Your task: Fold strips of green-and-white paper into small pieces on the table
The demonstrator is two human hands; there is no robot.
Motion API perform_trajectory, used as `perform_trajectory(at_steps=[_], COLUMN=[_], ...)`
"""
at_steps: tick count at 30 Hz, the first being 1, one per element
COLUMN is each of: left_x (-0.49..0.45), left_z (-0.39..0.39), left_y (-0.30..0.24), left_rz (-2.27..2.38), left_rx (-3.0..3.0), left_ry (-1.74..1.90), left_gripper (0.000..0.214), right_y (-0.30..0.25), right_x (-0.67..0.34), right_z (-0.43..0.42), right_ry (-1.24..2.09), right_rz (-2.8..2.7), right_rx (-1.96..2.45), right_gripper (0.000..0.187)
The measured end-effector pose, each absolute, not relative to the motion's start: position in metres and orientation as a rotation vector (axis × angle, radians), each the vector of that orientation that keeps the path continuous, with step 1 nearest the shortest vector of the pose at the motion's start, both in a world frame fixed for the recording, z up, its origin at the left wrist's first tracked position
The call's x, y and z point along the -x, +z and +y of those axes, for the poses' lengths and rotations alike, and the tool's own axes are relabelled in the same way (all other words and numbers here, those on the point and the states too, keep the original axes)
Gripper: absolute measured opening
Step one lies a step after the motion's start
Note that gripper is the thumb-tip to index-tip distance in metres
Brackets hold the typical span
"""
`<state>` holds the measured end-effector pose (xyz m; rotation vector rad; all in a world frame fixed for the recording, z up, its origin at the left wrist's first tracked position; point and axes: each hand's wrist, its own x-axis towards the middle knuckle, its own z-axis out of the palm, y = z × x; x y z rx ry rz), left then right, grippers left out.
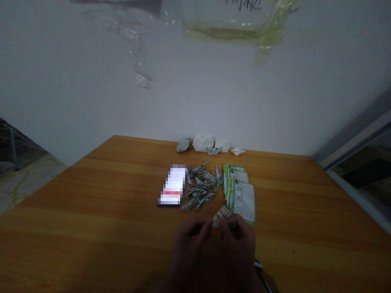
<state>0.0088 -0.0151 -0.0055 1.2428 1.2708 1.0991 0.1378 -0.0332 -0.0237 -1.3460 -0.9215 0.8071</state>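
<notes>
Holding paper strip (222, 216) | both hands' fingers (234, 228) clamped on it | folded pieces (201, 185), green leaflets (241, 199) beyond

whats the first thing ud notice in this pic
The eye goes first to the left hand and right hand at the bottom centre, holding a small folded printed paper between them above the wooden table. Just beyond them lies a heap of small folded paper pieces, with a stack of green-printed leaflets to its right and a bright pixelated white block to its left.
</notes>
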Motion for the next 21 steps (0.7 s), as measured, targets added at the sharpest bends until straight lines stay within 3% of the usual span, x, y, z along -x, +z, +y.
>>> perform_trajectory(at_steps=[7,16,21], left_x=[-0.010,-0.009,-0.006], left_z=[-0.015,-0.006,-0.004], left_y=[-0.008,-0.015,-0.018], left_rz=[1.249,1.224,1.276], left_rx=[-1.214,-1.307,-1.382], left_ry=[1.073,0.832,0.891], left_gripper=[0.024,0.044,0.049], right_y=[-0.025,-0.029,-0.030], right_x=[-0.134,-0.137,-0.140], right_z=[-0.032,-0.032,-0.031], right_ry=[0.890,0.875,0.936], right_rz=[-0.758,-1.009,-1.066], right_rx=[1.253,1.292,1.318], right_gripper=[0.031,0.024,0.027])
